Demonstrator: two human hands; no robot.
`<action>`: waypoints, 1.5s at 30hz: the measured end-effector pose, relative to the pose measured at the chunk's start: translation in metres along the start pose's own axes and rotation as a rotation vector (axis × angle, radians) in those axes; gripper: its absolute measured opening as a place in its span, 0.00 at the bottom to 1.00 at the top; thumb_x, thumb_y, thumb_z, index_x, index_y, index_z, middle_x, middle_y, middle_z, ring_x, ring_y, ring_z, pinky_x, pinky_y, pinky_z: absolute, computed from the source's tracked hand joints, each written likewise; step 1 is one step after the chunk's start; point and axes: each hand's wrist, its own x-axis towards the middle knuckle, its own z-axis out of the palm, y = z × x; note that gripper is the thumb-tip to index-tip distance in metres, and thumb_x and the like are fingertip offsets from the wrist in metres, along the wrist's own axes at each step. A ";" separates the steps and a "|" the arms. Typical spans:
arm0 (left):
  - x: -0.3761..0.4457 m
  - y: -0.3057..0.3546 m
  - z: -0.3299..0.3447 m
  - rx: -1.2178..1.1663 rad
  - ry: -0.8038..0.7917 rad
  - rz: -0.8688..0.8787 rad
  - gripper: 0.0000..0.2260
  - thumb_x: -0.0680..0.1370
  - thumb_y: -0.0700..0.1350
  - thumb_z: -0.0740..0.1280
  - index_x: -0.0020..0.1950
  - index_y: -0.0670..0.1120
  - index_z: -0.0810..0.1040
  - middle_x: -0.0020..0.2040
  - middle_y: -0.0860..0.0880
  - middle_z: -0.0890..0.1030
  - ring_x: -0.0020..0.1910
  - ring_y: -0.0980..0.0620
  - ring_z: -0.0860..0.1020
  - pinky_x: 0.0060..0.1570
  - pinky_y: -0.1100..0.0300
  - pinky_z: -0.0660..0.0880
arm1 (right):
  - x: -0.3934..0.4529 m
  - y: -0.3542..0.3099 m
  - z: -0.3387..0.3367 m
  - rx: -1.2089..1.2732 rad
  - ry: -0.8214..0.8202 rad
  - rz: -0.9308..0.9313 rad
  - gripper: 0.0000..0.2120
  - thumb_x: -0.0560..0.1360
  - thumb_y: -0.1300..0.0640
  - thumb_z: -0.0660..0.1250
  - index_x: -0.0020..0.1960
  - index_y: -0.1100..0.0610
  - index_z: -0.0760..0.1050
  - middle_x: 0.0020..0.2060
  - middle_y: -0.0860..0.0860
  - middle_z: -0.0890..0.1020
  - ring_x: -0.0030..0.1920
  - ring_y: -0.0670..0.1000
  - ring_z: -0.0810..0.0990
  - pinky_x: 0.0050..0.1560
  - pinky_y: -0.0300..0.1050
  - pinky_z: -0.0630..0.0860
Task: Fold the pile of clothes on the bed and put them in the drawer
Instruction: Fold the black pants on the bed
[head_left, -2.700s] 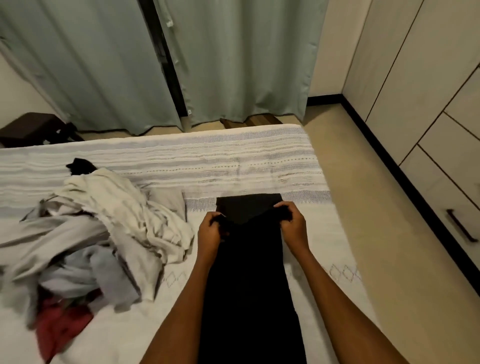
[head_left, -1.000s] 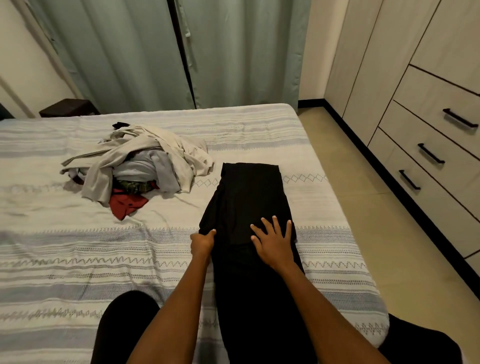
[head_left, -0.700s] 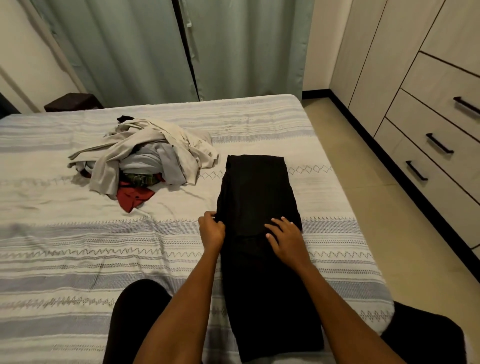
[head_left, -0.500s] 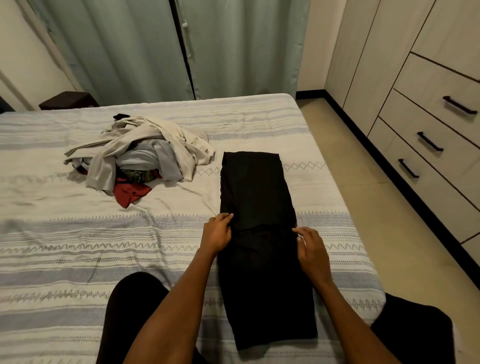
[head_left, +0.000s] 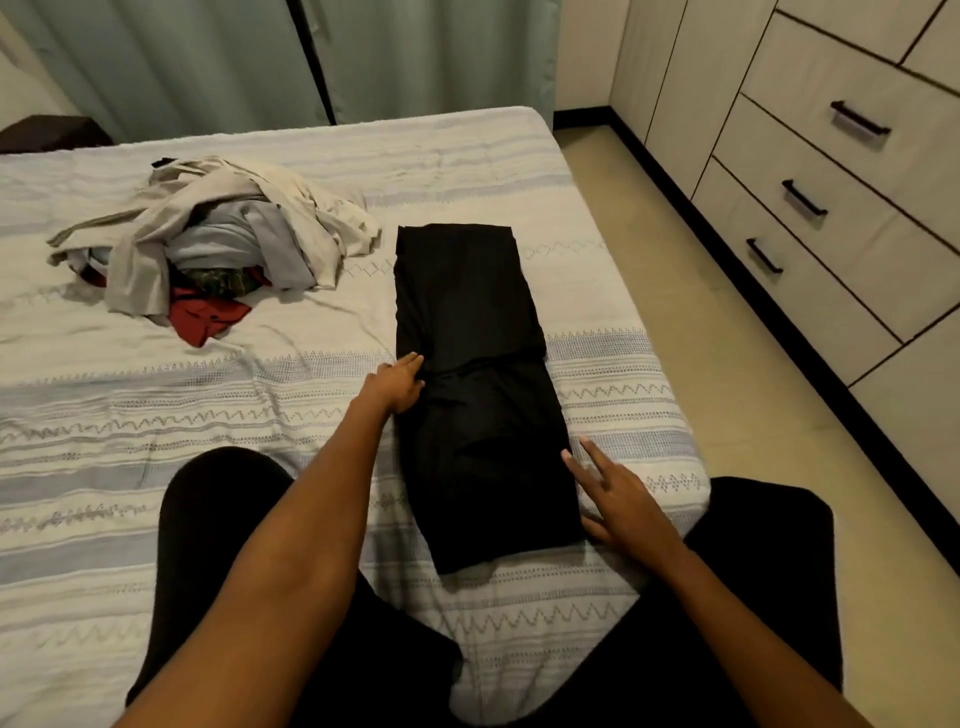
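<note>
The bed (head_left: 156, 415), covered in a white spread with grey-blue woven stripes, filled most of the view. At 3 o'clock stood a beige wardrobe with three drawers (head_left: 810, 208) bearing dark bar handles, all closed. A rumpled pile of beige, grey and red clothes (head_left: 218, 249) lay at 10 o'clock on the bed. A long black garment (head_left: 467, 374), folded into a narrow strip, lay at centre, apart from the pile. Left hand (head_left: 397, 382) pressed the garment's left edge at mid-length; whether its fingers pinched the cloth, cannot tell. Right hand (head_left: 618, 493) lay open, fingers straight, touching the garment's right edge near 5 o'clock.
</note>
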 end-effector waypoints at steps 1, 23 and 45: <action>0.001 -0.002 0.000 -0.007 -0.002 0.007 0.27 0.84 0.51 0.56 0.82 0.48 0.53 0.82 0.51 0.51 0.76 0.35 0.61 0.73 0.40 0.60 | 0.003 -0.003 -0.002 -0.029 0.002 -0.043 0.46 0.73 0.50 0.74 0.82 0.49 0.51 0.80 0.60 0.54 0.74 0.60 0.65 0.65 0.55 0.71; 0.019 -0.023 -0.066 -0.605 -0.047 -0.082 0.10 0.78 0.30 0.59 0.45 0.27 0.79 0.34 0.31 0.75 0.34 0.59 0.75 0.39 0.56 0.71 | 0.245 -0.016 -0.122 0.865 0.467 0.225 0.19 0.76 0.30 0.61 0.62 0.37 0.74 0.49 0.43 0.84 0.49 0.53 0.83 0.50 0.52 0.79; 0.089 -0.069 -0.066 -1.382 -0.660 -0.347 0.26 0.76 0.59 0.70 0.64 0.41 0.71 0.48 0.38 0.81 0.38 0.42 0.80 0.33 0.56 0.75 | 0.546 0.129 -0.004 0.567 -0.010 0.764 0.44 0.74 0.22 0.46 0.77 0.51 0.61 0.71 0.58 0.70 0.70 0.65 0.69 0.69 0.64 0.66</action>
